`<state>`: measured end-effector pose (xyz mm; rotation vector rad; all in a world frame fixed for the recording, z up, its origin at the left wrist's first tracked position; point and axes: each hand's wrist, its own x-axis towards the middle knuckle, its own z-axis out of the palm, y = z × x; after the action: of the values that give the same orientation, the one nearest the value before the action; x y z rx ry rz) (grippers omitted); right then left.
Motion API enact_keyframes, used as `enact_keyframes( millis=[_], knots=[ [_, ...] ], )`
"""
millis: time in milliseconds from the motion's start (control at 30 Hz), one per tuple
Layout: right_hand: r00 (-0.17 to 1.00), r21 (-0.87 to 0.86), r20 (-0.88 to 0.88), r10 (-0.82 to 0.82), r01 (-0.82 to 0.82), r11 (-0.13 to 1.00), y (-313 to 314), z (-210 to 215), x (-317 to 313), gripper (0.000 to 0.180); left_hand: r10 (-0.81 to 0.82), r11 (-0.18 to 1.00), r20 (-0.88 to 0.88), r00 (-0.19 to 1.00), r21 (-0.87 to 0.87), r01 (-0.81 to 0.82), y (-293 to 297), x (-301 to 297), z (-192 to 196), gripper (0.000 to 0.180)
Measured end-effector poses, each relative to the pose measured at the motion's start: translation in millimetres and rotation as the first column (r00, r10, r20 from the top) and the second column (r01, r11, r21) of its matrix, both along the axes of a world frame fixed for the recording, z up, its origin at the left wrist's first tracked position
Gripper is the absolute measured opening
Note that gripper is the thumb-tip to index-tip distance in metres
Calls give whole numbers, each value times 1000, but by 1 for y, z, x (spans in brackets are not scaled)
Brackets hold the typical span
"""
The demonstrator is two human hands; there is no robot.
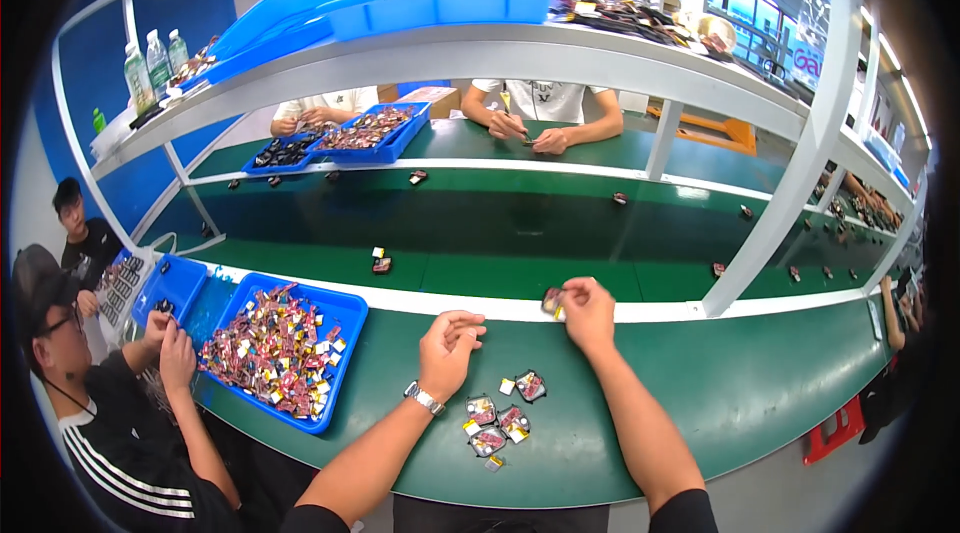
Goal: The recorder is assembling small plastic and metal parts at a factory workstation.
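Observation:
My right hand (592,315) is closed on a small dark-cased electronic module (552,301) with a yellow-and-white part, held above the white rail at the belt's near edge. My left hand (449,347), with a metal-band watch (425,398) on its wrist, hovers over the near side of the green table. Its fingers are loosely bent and apart, and nothing shows in them. Below and between my forearms lies a group of similar modules (487,441) in dark open casings with reddish boards. Small white-and-yellow pieces (494,464) sit beside or attached to them.
A blue tray (352,309) heaped with boards stands left of my left arm, near a seated co-worker (110,433). Beyond the white rail (470,309), the green conveyor belt (480,268) carries scattered modules. A metal shelf (500,48) spans overhead; other people work opposite.

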<state>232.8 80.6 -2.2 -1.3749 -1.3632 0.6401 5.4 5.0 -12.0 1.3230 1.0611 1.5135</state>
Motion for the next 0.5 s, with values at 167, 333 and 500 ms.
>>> enact_keyframes(
  millis=[167, 333, 500],
  knots=[
    [963, 105, 166, -214, 199, 974, 61, -15, 18, 19, 14, 998, 23, 1000, -69, -12, 6, -5, 1, 14],
    [945, 235, 289, -155, 87, 968, 6, 13, 0, 19, 10, 995, -29, 1000, -103, -13, 10, -11, -2, 12],
    [899, -79, 382, 215, -201, 977, -103, 20, -16, 45, 15, 995, -73, 997, -96, -22, 4, -13, -3, 10]
  ],
)
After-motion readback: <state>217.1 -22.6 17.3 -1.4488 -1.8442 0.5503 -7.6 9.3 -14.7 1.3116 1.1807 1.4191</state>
